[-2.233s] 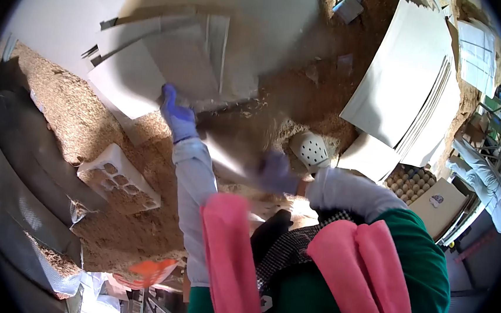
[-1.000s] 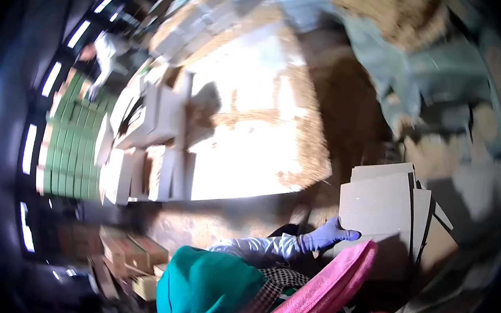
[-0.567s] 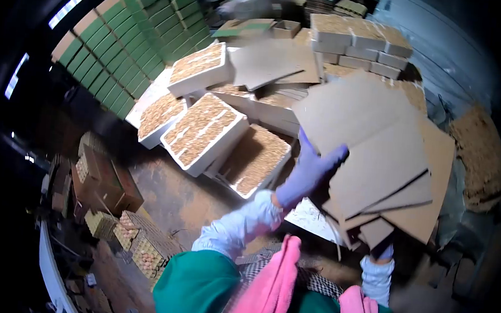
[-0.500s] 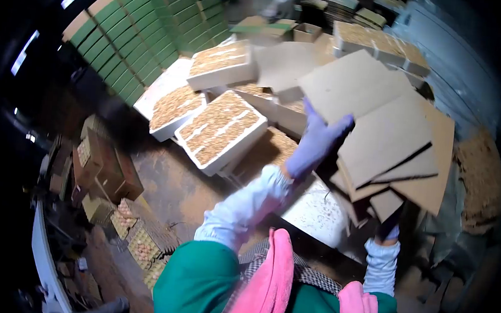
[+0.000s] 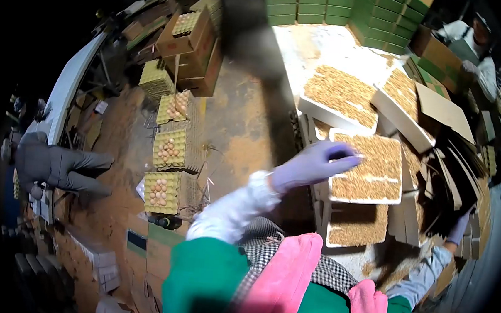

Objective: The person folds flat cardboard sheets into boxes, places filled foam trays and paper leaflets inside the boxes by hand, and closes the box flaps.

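My left hand (image 5: 314, 164), in a purple glove, is over a white foam box (image 5: 365, 200) filled with tan, husk-like flakes. Thumb and finger meet in a pinch by a white strip lying on the flakes; what is between them, if anything, I cannot make out. On the right, my right hand (image 5: 460, 227), also gloved, is closed at the lower edge of a bundle of cardboard sheets (image 5: 450, 175), its fingers partly hidden. The sheets stand fanned on edge beside the boxes. Another filled foam box (image 5: 337, 117) lies behind, with a tilted one (image 5: 409, 126) next to it.
Egg trays (image 5: 164, 194) are stacked on the floor to the left, near brown cartons (image 5: 196, 64). Green boxes (image 5: 385, 17) rise behind the table. One person (image 5: 62, 162) bends at far left; another (image 5: 476, 51) is at back right.
The view has swung left. My left hand has gone from beside the cardboard sheets to over the foam box, and its spread fingers have closed. My right hand has stayed with the sheets.
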`<state>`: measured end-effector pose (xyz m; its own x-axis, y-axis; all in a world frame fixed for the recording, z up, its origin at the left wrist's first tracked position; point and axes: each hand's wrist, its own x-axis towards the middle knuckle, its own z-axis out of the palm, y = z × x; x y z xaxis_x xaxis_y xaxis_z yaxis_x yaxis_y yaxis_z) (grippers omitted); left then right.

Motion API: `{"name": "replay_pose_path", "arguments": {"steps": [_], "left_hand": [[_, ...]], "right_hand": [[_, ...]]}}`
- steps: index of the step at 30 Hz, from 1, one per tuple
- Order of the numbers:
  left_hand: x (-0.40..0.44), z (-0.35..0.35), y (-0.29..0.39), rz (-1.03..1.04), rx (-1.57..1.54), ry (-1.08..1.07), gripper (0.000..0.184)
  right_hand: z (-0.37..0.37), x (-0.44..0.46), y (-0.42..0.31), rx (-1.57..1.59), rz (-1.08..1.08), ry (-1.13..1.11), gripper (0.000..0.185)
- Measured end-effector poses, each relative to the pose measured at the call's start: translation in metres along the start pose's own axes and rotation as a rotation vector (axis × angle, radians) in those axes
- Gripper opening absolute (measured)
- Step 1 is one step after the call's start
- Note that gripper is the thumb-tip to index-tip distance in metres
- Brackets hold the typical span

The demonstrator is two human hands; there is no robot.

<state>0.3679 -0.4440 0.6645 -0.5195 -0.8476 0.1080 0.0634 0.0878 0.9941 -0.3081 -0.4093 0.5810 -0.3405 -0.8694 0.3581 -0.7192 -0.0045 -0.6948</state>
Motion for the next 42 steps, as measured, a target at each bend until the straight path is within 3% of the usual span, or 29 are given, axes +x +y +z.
{"name": "replay_pose_path", "arguments": {"steps": [1, 3, 4, 5, 6, 8, 10, 12, 13, 14, 15, 16, 18, 19, 20, 23, 24, 25, 27, 28, 31, 32, 33, 34, 40, 41, 42], "left_hand": [[-0.035, -0.044, -0.035, -0.084, 0.082, 0.119, 0.032], [-0.126, -0.132, -0.114, -0.495, -0.038, 0.436, 0.038], [-0.174, -0.176, -0.133, -0.686, 0.092, 0.511, 0.038], [-0.208, -0.199, -0.121, -0.604, -0.187, 0.696, 0.036], [-0.229, -0.223, -0.104, -0.537, -0.231, 0.783, 0.031], [-0.246, -0.284, -0.096, -0.370, -0.255, 0.773, 0.022], [-0.210, -0.334, -0.073, -0.414, -0.161, 0.588, 0.024], [-0.151, -0.373, -0.063, -0.481, -0.083, 0.337, 0.030], [-0.117, -0.388, -0.056, -0.486, 0.028, 0.243, 0.034], [-0.089, -0.401, -0.054, -0.490, 0.142, 0.146, 0.038], [-0.069, -0.415, -0.066, -0.411, 0.421, 0.122, 0.042], [-0.051, -0.430, -0.081, -0.320, 0.696, 0.103, 0.045], [-0.009, -0.459, -0.100, -0.242, 0.666, 0.082, 0.048], [0.005, -0.482, -0.107, -0.205, 0.653, 0.074, 0.050], [0.015, -0.508, -0.114, -0.213, 0.614, 0.080, 0.048], [0.041, -0.583, -0.147, -0.212, 0.542, 0.112, 0.042], [0.039, -0.615, -0.174, -0.247, 0.573, 0.114, 0.043], [0.026, -0.646, -0.201, -0.161, 0.813, 0.135, 0.043], [0.020, -0.701, -0.215, -0.553, 0.950, 0.306, 0.034], [0.007, -0.729, -0.221, -0.558, 0.936, 0.363, 0.033], [-0.017, -0.805, -0.224, -0.743, 0.899, 0.158, 0.032], [-0.021, -0.826, -0.223, -0.824, 0.849, 0.164, 0.032], [-0.023, -0.846, -0.226, -0.879, 0.808, 0.191, 0.033], [-0.020, -0.864, -0.229, -0.944, 0.758, 0.233, 0.033], [0.070, -1.012, -0.307, -1.042, 0.578, 0.398, 0.034], [0.089, -1.038, -0.325, -1.040, 0.563, 0.408, 0.034], [0.107, -1.065, -0.343, -1.038, 0.548, 0.419, 0.035]], "right_hand": [[-0.009, -0.006, -0.002, -0.186, -0.017, 0.008, 0.058], [-0.017, -0.025, -0.024, -0.348, -0.006, 0.155, 0.050], [-0.016, -0.041, -0.051, -0.418, -0.015, 0.277, 0.046], [-0.009, -0.052, -0.089, -0.452, -0.030, 0.404, 0.042], [0.006, -0.064, -0.136, -0.471, -0.050, 0.527, 0.038], [0.057, -0.075, -0.234, -0.396, -0.099, 0.701, 0.032], [0.129, -0.078, -0.330, -0.160, -0.088, 0.704, 0.028], [0.221, -0.071, -0.417, 0.221, 0.034, 0.445, 0.027], [0.273, -0.069, -0.461, 0.374, 0.135, 0.225, 0.028], [0.339, -0.064, -0.519, 0.298, 0.085, -0.104, 0.026], [0.399, -0.064, -0.553, 0.365, 0.128, -0.338, 0.021], [0.454, -0.050, -0.603, 0.422, 0.330, -0.534, 0.023], [0.560, -0.038, -0.613, 0.466, 0.280, -0.776, 0.028], [0.599, -0.023, -0.623, 0.228, 0.059, -0.891, 0.033], [0.640, -0.013, -0.618, 0.149, -0.081, -0.954, 0.037], [0.744, 0.034, -0.625, 0.076, -0.102, -1.135, 0.038], [0.781, 0.053, -0.621, 0.054, -0.118, -1.210, 0.038], [0.823, 0.066, -0.606, -0.022, -0.171, -1.187, 0.040], [0.911, 0.099, -0.592, -0.125, -0.191, -1.096, 0.042], [0.947, 0.113, -0.592, -0.178, -0.194, -1.069, 0.043], [1.083, 0.169, -0.589, -0.123, -0.259, -1.255, 0.053], [1.119, 0.195, -0.612, -0.040, -0.189, -1.290, 0.057], [1.155, 0.222, -0.633, 0.065, 0.272, -1.469, 0.062], [1.199, 0.234, -0.637, 0.266, 0.431, -1.393, 0.064], [1.432, 0.362, -0.658, 0.815, 1.069, -1.223, 0.043], [1.457, 0.384, -0.662, 0.465, 0.224, -1.278, 0.031], [1.479, 0.411, -0.664, 0.287, -0.023, -1.221, 0.028]]}}
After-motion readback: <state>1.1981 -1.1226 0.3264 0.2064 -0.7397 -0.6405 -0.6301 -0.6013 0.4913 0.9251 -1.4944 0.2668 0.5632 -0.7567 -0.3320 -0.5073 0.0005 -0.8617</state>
